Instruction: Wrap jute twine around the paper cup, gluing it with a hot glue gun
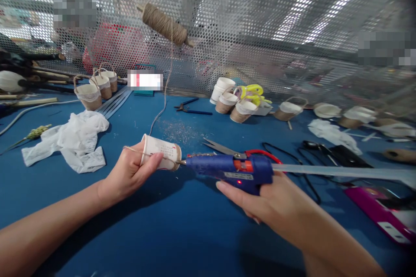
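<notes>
My left hand (130,171) is closed round a small white paper cup (161,152) held on its side, with a strand of brown twine (164,91) pinched against it. The twine runs up to a spool (165,24) hung on the mesh wall. My right hand (260,201) grips a blue hot glue gun (232,170). Its nozzle touches the cup's base end, and a clear glue stick (341,172) sticks out of its back to the right.
Scissors with red handles (227,150) lie just behind the glue gun. Crumpled white cloth (73,140) lies at the left. Finished twine-wrapped cup baskets (94,88) and more cups (235,104) stand near the mesh wall. Pliers (190,107), black cables (305,151) and a magenta item (373,207) sit on the blue table.
</notes>
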{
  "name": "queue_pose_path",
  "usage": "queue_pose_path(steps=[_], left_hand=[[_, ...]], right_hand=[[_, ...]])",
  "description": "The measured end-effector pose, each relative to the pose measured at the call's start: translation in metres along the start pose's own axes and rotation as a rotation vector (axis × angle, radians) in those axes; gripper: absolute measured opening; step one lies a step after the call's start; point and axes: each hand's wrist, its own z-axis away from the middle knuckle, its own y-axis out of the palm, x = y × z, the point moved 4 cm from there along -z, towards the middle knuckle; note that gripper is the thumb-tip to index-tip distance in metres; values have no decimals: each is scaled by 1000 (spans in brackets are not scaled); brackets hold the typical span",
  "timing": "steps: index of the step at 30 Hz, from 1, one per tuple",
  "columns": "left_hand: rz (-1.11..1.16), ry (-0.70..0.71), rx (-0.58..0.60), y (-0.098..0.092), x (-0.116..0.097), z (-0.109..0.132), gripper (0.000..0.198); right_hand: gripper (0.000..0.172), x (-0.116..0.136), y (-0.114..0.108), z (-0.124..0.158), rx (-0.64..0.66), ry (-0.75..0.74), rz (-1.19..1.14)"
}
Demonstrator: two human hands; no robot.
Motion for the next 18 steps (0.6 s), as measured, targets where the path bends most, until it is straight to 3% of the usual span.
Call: queue_pose_path(steps=[3, 8, 18], left_hand=[[-23, 77, 13, -1, -5, -1, 26], [-72, 181, 8, -1, -12, -1, 23], [-187, 356, 41, 1, -20, 1, 14]], right_hand=[[42, 1, 0, 0, 32, 79, -8], [44, 10, -3, 0, -24, 190, -85], [38, 14, -4, -3, -6, 183, -157]])
